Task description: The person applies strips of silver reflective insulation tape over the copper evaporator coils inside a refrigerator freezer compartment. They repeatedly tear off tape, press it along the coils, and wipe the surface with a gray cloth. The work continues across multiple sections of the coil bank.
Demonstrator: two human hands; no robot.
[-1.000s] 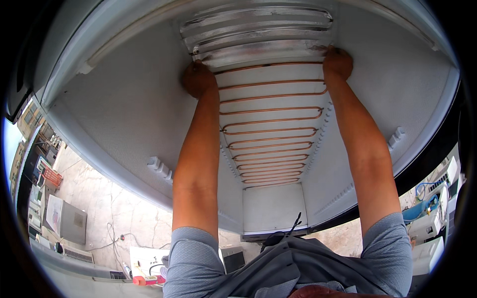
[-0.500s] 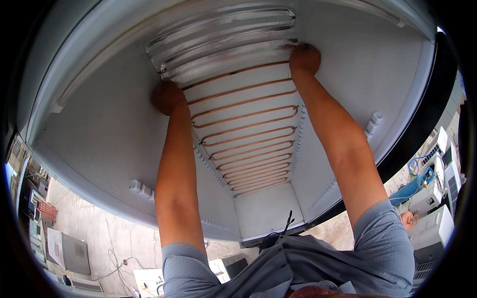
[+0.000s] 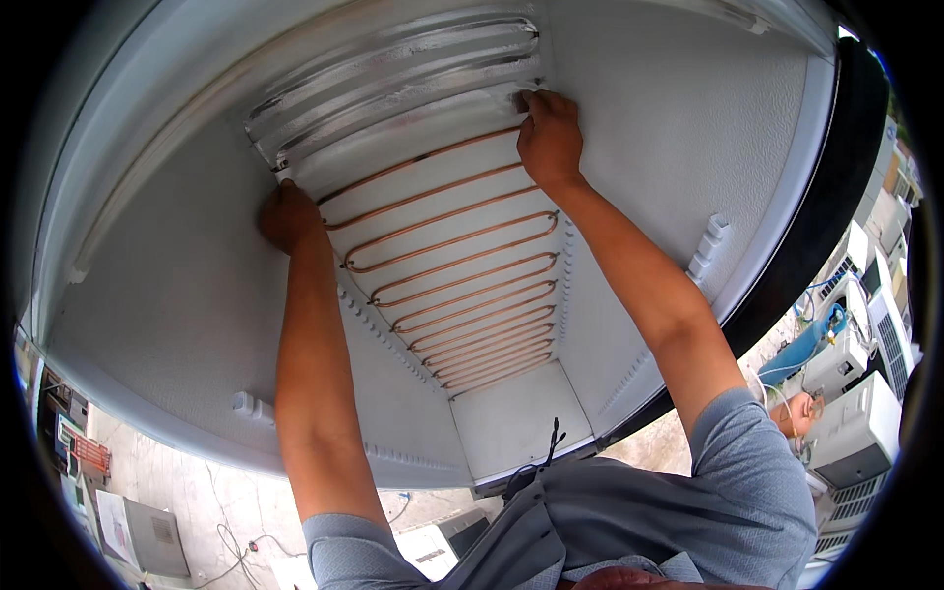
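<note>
Both my arms reach into a white refrigerator cabinet, where a copper tube (image 3: 442, 244) snakes in rows along the inner back wall. A strip of silver foil tape (image 3: 403, 133) stretches across the wall between my hands, just beyond the farthest bare tube row. My right hand (image 3: 551, 138) pinches the strip's right end, with thumb and forefinger at its edge. At the other end, my left hand (image 3: 290, 218) is closed with its fingertips at the strip's corner; part of its grip is hidden. Farther up, foil-covered rows (image 3: 393, 64) cover more of the tubing.
Ribbed side walls (image 3: 678, 108) flank my arms, with white shelf brackets (image 3: 710, 241) near the rim. Black cables (image 3: 554, 438) stick up at the cabinet's near end. Outside are air-conditioner units (image 3: 855, 433), a blue cylinder (image 3: 795, 352), a red crate (image 3: 90, 452) and another person's hand (image 3: 798, 413).
The cabinet and my arms have shifted left in the picture. Both hands stay at the two ends of the foil strip, and the right fingers now show more plainly.
</note>
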